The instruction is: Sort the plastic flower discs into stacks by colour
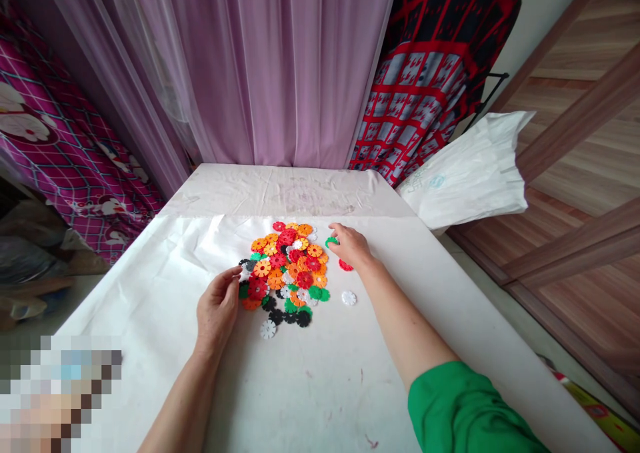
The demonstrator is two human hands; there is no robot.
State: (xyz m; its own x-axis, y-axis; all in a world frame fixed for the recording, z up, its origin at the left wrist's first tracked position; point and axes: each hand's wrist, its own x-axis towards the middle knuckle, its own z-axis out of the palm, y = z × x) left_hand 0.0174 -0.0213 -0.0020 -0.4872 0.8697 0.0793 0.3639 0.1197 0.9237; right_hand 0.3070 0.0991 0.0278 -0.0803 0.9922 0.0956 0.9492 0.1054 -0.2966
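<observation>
I've got the heap of notched discs [277,260] here on the surface [310,386], my left hand [218,299] curled at its left edge, my right hand [351,246] bent-fingered at a green disc [331,242] just off its right side. Whether either grips a piece, I can't tell! A white disc [349,298] lies apart.

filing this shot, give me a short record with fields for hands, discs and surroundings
left hand: at left edge of disc pile, grip unclear
right hand: at a green disc right of the pile, grip unclear
pile colours: red, orange, green, black, white
lying apart: lone white disc, right of pile
surface: white-covered table
behind: purple curtain
</observation>
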